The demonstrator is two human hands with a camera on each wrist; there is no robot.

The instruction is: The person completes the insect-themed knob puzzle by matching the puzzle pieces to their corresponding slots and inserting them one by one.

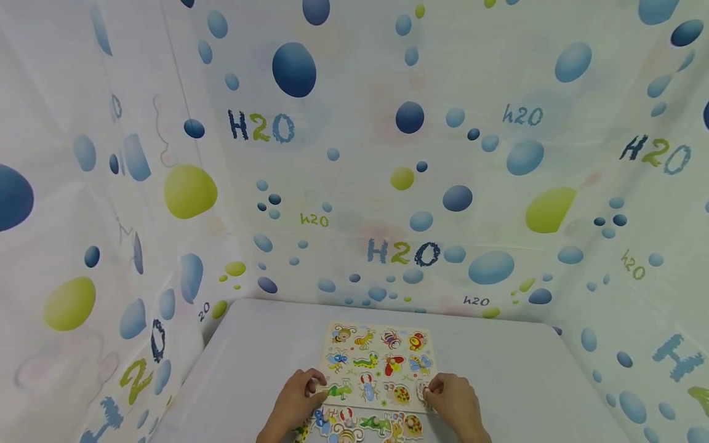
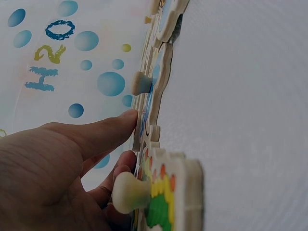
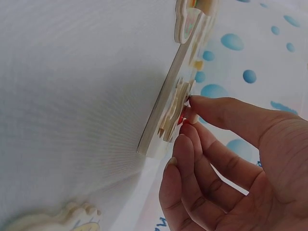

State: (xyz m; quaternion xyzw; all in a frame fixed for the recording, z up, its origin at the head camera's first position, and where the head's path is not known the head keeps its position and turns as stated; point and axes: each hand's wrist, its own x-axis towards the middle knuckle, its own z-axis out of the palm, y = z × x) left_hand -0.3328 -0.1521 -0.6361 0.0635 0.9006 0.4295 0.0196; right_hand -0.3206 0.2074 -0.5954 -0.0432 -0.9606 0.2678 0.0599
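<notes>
A wooden insect puzzle board (image 1: pixel 382 376) lies flat, its rows showing printed bugs. My left hand (image 1: pixel 296 400) is at its front left corner, thumb and curled fingers against the edge. In the left wrist view the thumb (image 2: pixel 110 127) touches the board's side, behind a knobbed piece (image 2: pixel 161 204). My right hand (image 1: pixel 456 403) pinches a small puzzle piece (image 3: pixel 173 113) between thumb and fingertips at the board's front right corner. Seen edge-on in the right wrist view, the piece sits close over the board (image 3: pixel 156 110); its picture is mostly hidden by the fingers.
Several loose knobbed insect pieces lie along the board's front edge, among them a green grasshopper (image 1: pixel 376 423), a bee (image 1: pixel 346 435) and a ladybug (image 1: pixel 413 424). A white cloth covers the table (image 1: pixel 249 351). Bubble-printed curtains (image 1: pixel 354 184) stand behind and on both sides.
</notes>
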